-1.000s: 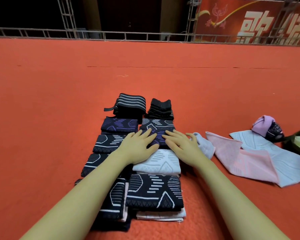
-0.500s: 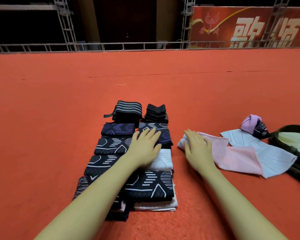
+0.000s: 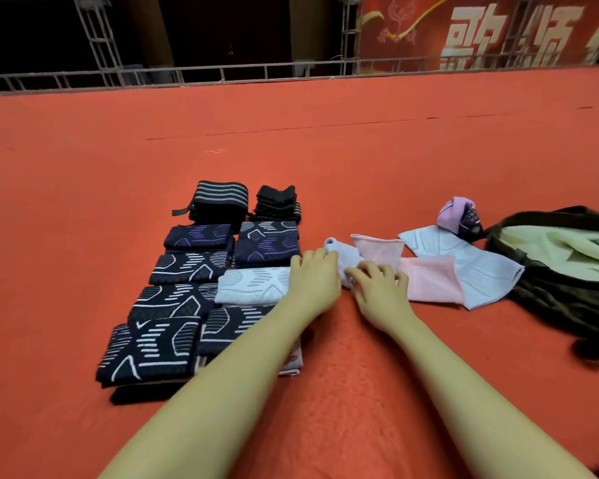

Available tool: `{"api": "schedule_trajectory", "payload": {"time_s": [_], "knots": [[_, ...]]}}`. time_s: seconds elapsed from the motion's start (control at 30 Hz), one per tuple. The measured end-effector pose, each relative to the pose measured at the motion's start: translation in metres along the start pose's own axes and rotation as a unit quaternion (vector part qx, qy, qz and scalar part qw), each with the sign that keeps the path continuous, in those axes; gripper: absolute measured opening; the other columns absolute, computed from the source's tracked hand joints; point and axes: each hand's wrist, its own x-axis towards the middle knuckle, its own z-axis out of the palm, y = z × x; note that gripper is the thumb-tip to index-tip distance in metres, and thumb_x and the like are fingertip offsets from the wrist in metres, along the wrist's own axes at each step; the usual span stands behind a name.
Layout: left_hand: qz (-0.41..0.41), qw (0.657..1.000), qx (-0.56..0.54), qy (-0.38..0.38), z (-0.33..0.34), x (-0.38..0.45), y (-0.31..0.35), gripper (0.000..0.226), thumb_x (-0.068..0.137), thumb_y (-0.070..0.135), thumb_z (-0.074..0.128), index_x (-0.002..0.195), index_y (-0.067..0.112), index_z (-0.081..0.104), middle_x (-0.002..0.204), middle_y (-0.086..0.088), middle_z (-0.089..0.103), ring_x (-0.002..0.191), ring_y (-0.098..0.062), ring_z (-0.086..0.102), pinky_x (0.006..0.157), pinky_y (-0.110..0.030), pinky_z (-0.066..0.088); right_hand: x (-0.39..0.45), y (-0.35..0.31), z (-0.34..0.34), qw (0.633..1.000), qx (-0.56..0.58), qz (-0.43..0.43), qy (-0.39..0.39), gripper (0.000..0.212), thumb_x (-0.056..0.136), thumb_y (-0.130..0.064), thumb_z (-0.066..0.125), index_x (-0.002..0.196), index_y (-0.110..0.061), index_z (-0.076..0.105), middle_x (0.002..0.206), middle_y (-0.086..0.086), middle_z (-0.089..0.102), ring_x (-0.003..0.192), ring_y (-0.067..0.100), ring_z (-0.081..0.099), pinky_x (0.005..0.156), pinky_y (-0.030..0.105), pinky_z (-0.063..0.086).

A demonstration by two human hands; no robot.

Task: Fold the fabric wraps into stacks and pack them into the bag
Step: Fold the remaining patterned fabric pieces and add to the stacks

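Note:
Two rows of folded dark patterned wraps (image 3: 184, 267) lie on the red carpet, with a folded white wrap (image 3: 253, 285) among them. To their right lie a small lavender wrap (image 3: 343, 255), a pink wrap (image 3: 426, 276) and a light blue wrap (image 3: 478, 267), all unfolded. My left hand (image 3: 313, 280) touches the lavender wrap's left side. My right hand (image 3: 377, 285) rests on its right side with fingers curled down on the cloth. The dark bag (image 3: 564, 285) lies open at the right with pale green fabric (image 3: 567, 247) inside.
A purple rolled wrap with dark mesh (image 3: 459, 216) sits behind the light blue wrap. A striped black stack (image 3: 220, 198) and a plain black stack (image 3: 277, 202) head the rows. A metal truss rail (image 3: 222, 72) runs along the carpet's far edge.
My left hand left the folded stacks and moved right to the lavender wrap. My right hand stayed on the lavender and pink cloth. The camera turned right, showing more of the bag.

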Motion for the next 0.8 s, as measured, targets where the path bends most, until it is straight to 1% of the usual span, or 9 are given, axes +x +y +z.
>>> {"api": "schedule_trajectory", "payload": {"time_s": [0.13,0.2,0.33,0.4,0.47,0.5,0.6,0.73,0.8], "knots": [[-0.021,0.999,0.014,-0.021,0.018,0.016,0.002,0.037,0.096,0.026,0.042,0.130,0.014,0.041,0.132,-0.004,0.049,0.119,-0.026,0.042,0.094,-0.039,0.027,-0.001,0.009,0.006,0.999,0.033,-0.008,0.003,0.034,0.098,-0.030,0.040,0.130,-0.032,0.048,0.137,-0.010,0.044,0.121,0.022,0.038,0.089,0.037,0.024],[-0.032,0.999,0.015,0.000,0.024,0.021,0.003,0.034,0.095,0.024,0.044,0.128,0.016,0.041,0.126,-0.003,0.053,0.115,-0.026,0.045,0.090,-0.038,0.028,0.004,0.011,0.009,0.998,0.057,-0.002,0.011,0.031,0.096,-0.028,0.043,0.127,-0.030,0.049,0.133,-0.012,0.047,0.120,0.020,0.038,0.087,0.036,0.022],[-0.027,0.997,0.063,0.024,0.034,0.025,0.003,0.034,0.097,0.022,0.042,0.131,0.020,0.044,0.124,-0.001,0.053,0.113,-0.027,0.044,0.090,-0.038,0.028,0.007,0.011,0.022,0.984,0.156,0.028,0.080,0.029,0.092,-0.017,0.051,0.120,-0.021,0.056,0.120,-0.008,0.058,0.116,0.022,0.043,0.083,0.032,0.016],[-0.016,0.994,0.089,0.060,0.035,0.027,0.003,0.024,0.092,0.023,0.052,0.114,0.020,0.061,0.115,-0.001,0.057,0.105,-0.028,0.049,0.086,-0.037,0.034,0.006,0.011,0.028,0.974,0.189,0.031,0.121,0.027,0.089,-0.017,0.050,0.113,-0.018,0.060,0.111,-0.007,0.062,0.110,0.026,0.049,0.078,0.029,0.012],[-0.007,0.987,0.109,0.114,0.030,0.029,0.005,0.013,0.068,0.025,0.077,0.078,0.021,0.069,0.091,0.000,0.061,0.081,-0.026,0.056,0.070,-0.033,0.036,0.004,0.011,0.029,0.967,0.205,0.032,0.146,0.030,0.085,-0.021,0.047,0.109,-0.017,0.063,0.107,-0.005,0.064,0.104,0.027,0.051,0.077,0.026,0.010],[0.002,0.986,0.105,0.126,0.029,0.032,0.007,0.021,0.055,0.024,0.085,0.066,0.020,0.067,0.081,0.000,0.060,0.071,-0.025,0.055,0.066,-0.032,0.031,0.003,0.011,0.027,0.963,0.212,0.037,0.161,0.031,0.084,-0.023,0.046,0.109,-0.016,0.063,0.106,-0.004,0.064,0.102,0.027,0.052,0.076,0.026,0.011],[0.037,0.986,0.043,0.156,0.023,0.029,0.015,0.028,0.047,0.023,0.087,0.061,0.015,0.064,0.075,-0.003,0.059,0.065,-0.027,0.056,0.063,-0.034,0.019,-0.002,0.014,0.015,0.941,0.259,0.085,0.199,0.032,0.088,-0.029,0.045,0.112,-0.017,0.063,0.110,-0.003,0.063,0.104,0.024,0.049,0.078,0.024,0.012],[0.046,0.969,-0.092,0.226,0.014,0.004,0.036,0.021,0.068,0.033,0.064,0.064,0.013,0.062,0.082,-0.002,0.061,0.073,-0.027,0.058,0.064,-0.033,0.017,-0.022,0.015,0.000,0.895,0.350,0.107,0.257,0.043,0.087,-0.041,0.036,0.111,-0.018,0.061,0.111,-0.011,0.058,0.106,0.011,0.043,0.084,0.023,0.017],[0.036,0.950,-0.186,0.248,0.016,-0.017,0.043,0.020,0.074,0.034,0.060,0.065,0.016,0.058,0.090,-0.001,0.062,0.081,-0.025,0.057,0.066,-0.030,0.014,-0.038,0.016,-0.005,0.881,0.374,0.089,0.276,0.041,0.086,-0.041,0.037,0.110,-0.018,0.062,0.107,-0.014,0.055,0.104,0.009,0.046,0.087,0.026,0.021]]}}
